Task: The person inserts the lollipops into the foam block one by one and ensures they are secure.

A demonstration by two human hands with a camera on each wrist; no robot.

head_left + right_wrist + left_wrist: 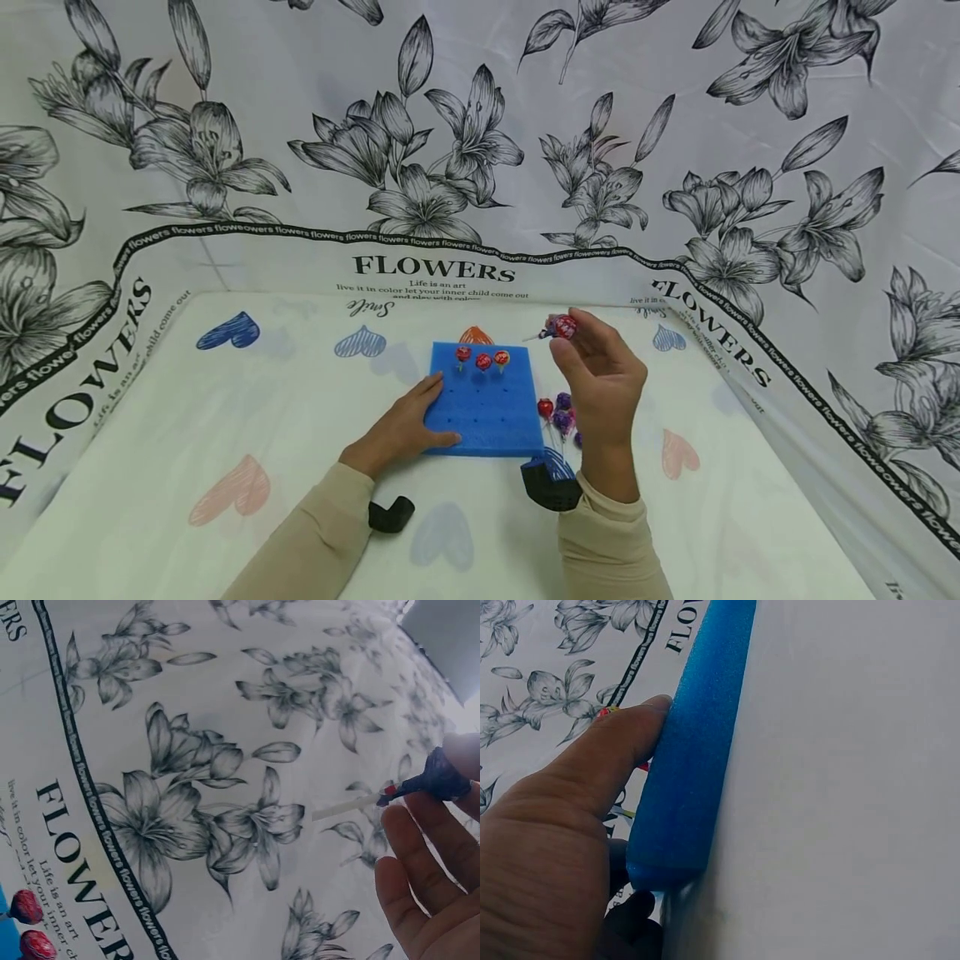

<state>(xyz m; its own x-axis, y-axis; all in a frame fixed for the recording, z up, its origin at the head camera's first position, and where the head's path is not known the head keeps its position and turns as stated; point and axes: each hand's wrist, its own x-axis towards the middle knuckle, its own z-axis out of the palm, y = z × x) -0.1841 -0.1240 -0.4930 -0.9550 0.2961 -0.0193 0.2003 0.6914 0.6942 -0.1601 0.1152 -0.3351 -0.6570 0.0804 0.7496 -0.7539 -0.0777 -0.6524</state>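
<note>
My right hand (pixel 606 392) pinches a lollipop (pixel 564 326) by its wrapped red and dark blue head, in the air beyond the right edge of a blue foam block (pixel 495 408). Its white stick points left, free of the fingers; the right wrist view shows the dark wrapper (pixel 439 776) between thumb and fingertips. Three lollipops (pixel 483 362) stand in a row at the block's far side, with small holes nearer me. At the near left corner my left hand (pixel 401 421) holds the block, thumb along the front and fingers at the left side.
Several loose lollipops (pixel 562 421) in red and purple wrappers lie right of the block, partly behind my right wrist. Black wrist devices (pixel 551 485) show at both wrists. A white heart-printed cloth (pixel 315 450) covers the table; a flower-printed curtain (pixel 262 142) hangs behind it.
</note>
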